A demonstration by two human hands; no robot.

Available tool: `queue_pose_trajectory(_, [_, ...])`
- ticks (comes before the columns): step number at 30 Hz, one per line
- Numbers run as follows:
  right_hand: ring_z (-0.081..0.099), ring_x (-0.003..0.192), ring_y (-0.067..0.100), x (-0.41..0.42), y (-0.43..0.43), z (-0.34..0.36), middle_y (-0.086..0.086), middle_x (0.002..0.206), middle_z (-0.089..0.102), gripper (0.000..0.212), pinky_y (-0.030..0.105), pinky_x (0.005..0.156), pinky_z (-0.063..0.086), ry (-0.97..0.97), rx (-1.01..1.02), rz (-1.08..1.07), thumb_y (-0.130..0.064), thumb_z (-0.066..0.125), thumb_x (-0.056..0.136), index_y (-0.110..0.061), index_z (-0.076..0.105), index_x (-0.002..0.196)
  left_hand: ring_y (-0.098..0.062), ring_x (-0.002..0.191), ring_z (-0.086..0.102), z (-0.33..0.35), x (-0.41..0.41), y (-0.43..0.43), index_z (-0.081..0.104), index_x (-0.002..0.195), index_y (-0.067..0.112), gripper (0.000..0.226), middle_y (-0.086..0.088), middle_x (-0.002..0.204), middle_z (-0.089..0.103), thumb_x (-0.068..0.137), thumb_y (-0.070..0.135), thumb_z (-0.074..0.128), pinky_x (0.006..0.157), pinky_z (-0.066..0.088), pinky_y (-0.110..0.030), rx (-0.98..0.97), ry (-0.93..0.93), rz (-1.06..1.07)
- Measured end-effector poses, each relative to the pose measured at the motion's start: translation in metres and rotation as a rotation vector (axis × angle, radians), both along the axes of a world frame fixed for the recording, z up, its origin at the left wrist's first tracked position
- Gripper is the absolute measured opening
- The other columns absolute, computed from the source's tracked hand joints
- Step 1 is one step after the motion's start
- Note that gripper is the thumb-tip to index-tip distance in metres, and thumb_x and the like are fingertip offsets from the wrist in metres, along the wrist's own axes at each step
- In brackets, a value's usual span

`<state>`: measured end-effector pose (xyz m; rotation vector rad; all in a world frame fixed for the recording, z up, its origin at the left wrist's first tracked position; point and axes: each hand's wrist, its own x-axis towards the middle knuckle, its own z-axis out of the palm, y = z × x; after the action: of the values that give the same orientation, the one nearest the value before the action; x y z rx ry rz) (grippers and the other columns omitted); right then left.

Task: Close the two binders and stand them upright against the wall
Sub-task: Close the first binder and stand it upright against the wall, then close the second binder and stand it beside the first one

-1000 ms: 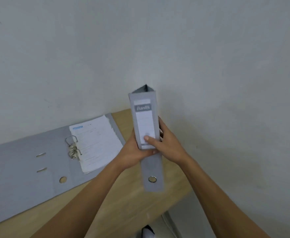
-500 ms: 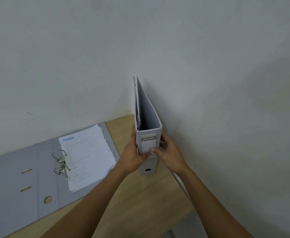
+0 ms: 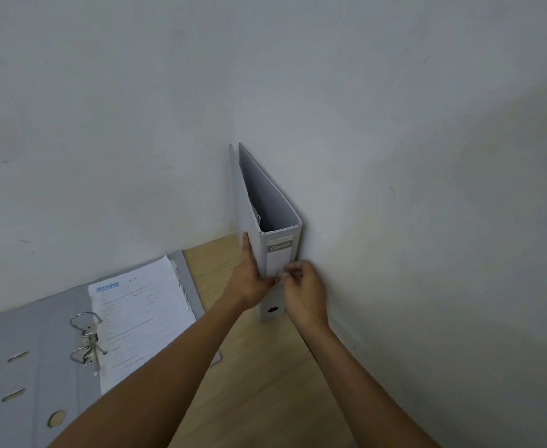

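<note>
The wall (image 3: 395, 156) fills most of what I see, meeting in a corner above the far end of the wooden table (image 3: 265, 383). On the table to my left the second binder (image 3: 39, 367) lies flat and wide open, its stack of paper (image 3: 142, 321) on the right side and the metal rings (image 3: 86, 337) sprung apart, so that one is not yet dealt with. The closed binder (image 3: 265, 205) stands on its bottom edge in the corner, spine toward me, its right cover close against the wall, though I cannot tell whether it touches all the way up. My left hand (image 3: 249, 282) lies flat along the left cover, fingers straight and pressing. My right hand (image 3: 304, 295) is curled loosely at the lower spine, fingertips (image 3: 286, 274) pinched narrow near the label (image 3: 278, 257); it may only be touching. To finish this well I should nudge the base flush, ease the pressure slowly, and check that it stands alone before letting go.
</note>
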<state>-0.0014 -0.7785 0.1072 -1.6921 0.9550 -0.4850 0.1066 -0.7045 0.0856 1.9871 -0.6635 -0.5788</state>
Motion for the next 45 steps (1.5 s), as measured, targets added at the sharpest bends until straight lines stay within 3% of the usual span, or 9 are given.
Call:
queue_pose_trajectory(5, [0.059, 0.107, 0.011, 0.007, -0.009, -0.001, 0.003, 0.126, 0.066, 0.032, 0.007, 0.075, 0.042, -0.004, 0.047, 0.055, -0.002, 0.052, 0.096, -0.010, 0.062, 0.125, -0.036, 0.134, 0.050, 0.003, 0.016, -0.012, -0.019, 0.157, 0.021, 0.127, -0.016, 0.150, 0.048, 0.079, 0.020, 0.081, 0.108, 0.044, -0.051, 0.051, 0.006, -0.007])
queue_pose_trajectory(11, [0.055, 0.123, 0.015, 0.008, -0.004, -0.008, 0.001, 0.137, 0.059, 0.041, 0.028, 0.101, 0.047, 0.008, 0.063, 0.141, -0.002, 0.046, 0.097, -0.016, 0.058, 0.133, -0.036, 0.137, 0.046, 0.002, 0.020, -0.015, -0.018, 0.157, 0.019, 0.123, -0.014, 0.154, 0.044, 0.082, 0.021, 0.079, 0.110, 0.043, -0.050, 0.066, 0.028, 0.018])
queue_pose_trajectory(14, [0.054, 0.130, 0.019, 0.006, -0.005, -0.008, 0.003, 0.142, 0.057, 0.049, 0.041, 0.109, 0.048, 0.028, 0.063, 0.186, 0.003, 0.045, 0.093, -0.018, 0.056, 0.136, -0.036, 0.136, 0.047, -0.001, 0.020, -0.014, -0.011, 0.159, 0.017, 0.120, -0.015, 0.153, 0.045, 0.081, 0.023, 0.080, 0.109, 0.044, -0.049, 0.074, 0.016, 0.038])
queue_pose_trajectory(19, [0.052, 0.132, 0.019, 0.001, -0.005, -0.004, 0.002, 0.148, 0.051, 0.060, 0.044, 0.110, 0.047, 0.068, 0.068, 0.251, 0.006, 0.045, 0.089, -0.018, 0.050, 0.144, -0.034, 0.136, 0.049, -0.003, 0.019, -0.010, 0.010, 0.159, 0.012, 0.109, -0.015, 0.149, 0.050, 0.078, 0.020, 0.082, 0.107, 0.047, -0.047, 0.118, 0.005, 0.077])
queue_pose_trajectory(23, [0.056, 0.123, 0.020, 0.000, -0.006, -0.001, 0.005, 0.145, 0.054, 0.055, 0.040, 0.105, 0.051, 0.056, 0.095, 0.250, 0.000, 0.051, 0.093, -0.017, 0.049, 0.145, -0.030, 0.140, 0.045, 0.001, 0.016, -0.003, 0.013, 0.159, 0.012, 0.104, -0.014, 0.155, 0.044, 0.080, 0.017, 0.079, 0.107, 0.047, -0.045, 0.150, -0.003, 0.064])
queue_pose_trajectory(29, [0.056, 0.111, 0.012, 0.005, 0.016, -0.002, 0.001, 0.138, 0.057, 0.048, 0.018, 0.075, 0.046, 0.066, 0.106, 0.325, -0.008, 0.053, 0.097, -0.020, 0.049, 0.143, -0.027, 0.124, 0.059, 0.008, 0.008, 0.034, 0.029, 0.155, 0.017, 0.077, -0.008, 0.148, 0.053, 0.090, 0.020, 0.070, 0.084, 0.048, -0.027, 0.157, 0.005, 0.127])
queue_pose_trajectory(32, [0.057, 0.107, 0.010, 0.011, 0.038, -0.006, 0.000, 0.135, 0.059, 0.048, 0.017, 0.071, 0.046, 0.093, 0.101, 0.374, -0.007, 0.053, 0.094, -0.020, 0.052, 0.140, -0.022, 0.110, 0.065, 0.006, 0.004, 0.071, 0.036, 0.151, 0.021, 0.069, -0.002, 0.140, 0.060, 0.090, 0.024, 0.068, 0.086, 0.055, -0.033, 0.138, 0.068, 0.176])
queue_pose_trajectory(37, [0.060, 0.105, 0.012, 0.022, 0.083, -0.019, 0.000, 0.133, 0.062, 0.044, 0.016, 0.067, 0.043, 0.162, 0.094, 0.475, -0.009, 0.052, 0.094, -0.020, 0.055, 0.137, -0.023, 0.111, 0.066, -0.002, 0.000, 0.145, 0.043, 0.145, 0.023, 0.062, 0.000, 0.132, 0.066, 0.088, 0.024, 0.068, 0.095, 0.056, -0.048, 0.116, 0.168, 0.271])
queue_pose_trajectory(45, [0.056, 0.105, 0.011, 0.050, 0.200, -0.042, -0.002, 0.131, 0.061, 0.038, 0.014, 0.062, 0.039, 0.276, 0.075, 0.680, -0.015, 0.053, 0.097, -0.020, 0.058, 0.134, -0.019, 0.102, 0.067, -0.024, 0.004, 0.307, 0.046, 0.143, 0.017, 0.057, -0.003, 0.129, 0.066, 0.090, 0.017, 0.066, 0.077, 0.058, -0.033, 0.126, 0.326, 0.497])
